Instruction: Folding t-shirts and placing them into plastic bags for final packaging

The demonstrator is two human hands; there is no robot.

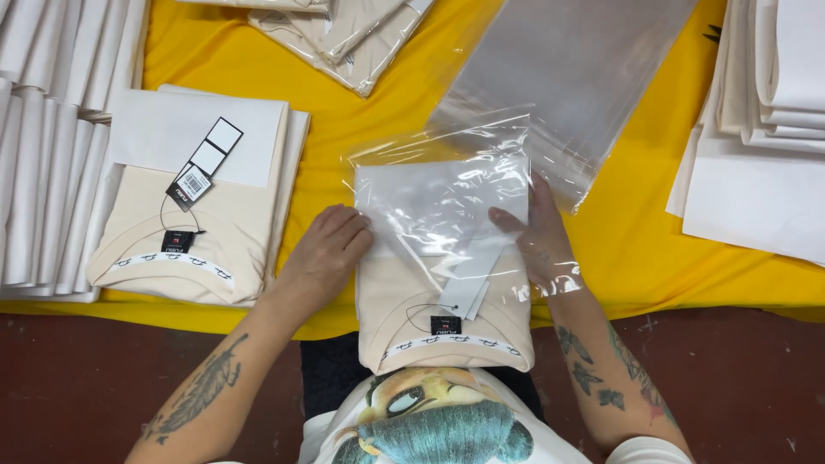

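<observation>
**Bagging a folded tee, half in already**

So everything sits on a big yellow cloth-covered table, and I'll place stuff relative to the cream folded cotton t-shirt in the middle near edge.

Counting: two cream tees laid out singly. The middle one, and a second folded cream t-shirt off to its left, lying on a small stack with a white paper sheet across its upper half and a string of three small black-and-white hang tags. Further left of that is a row of white folded fabric pieces, too many to count. To the right of the middle tee is a pile of white paper sheets. Above it lies a spare clear flat plastic bag, and further up a bundle of already bagged cream garments.

Container: a clear crinkly plastic bag covers the middle tee's upper half; the collar end with a black neck label and a white hang tag sticks out toward the person.

Left hand lies flat, fingers loosely curled, on the tee's left edge. Right hand pinches the bag's right edge.
</observation>
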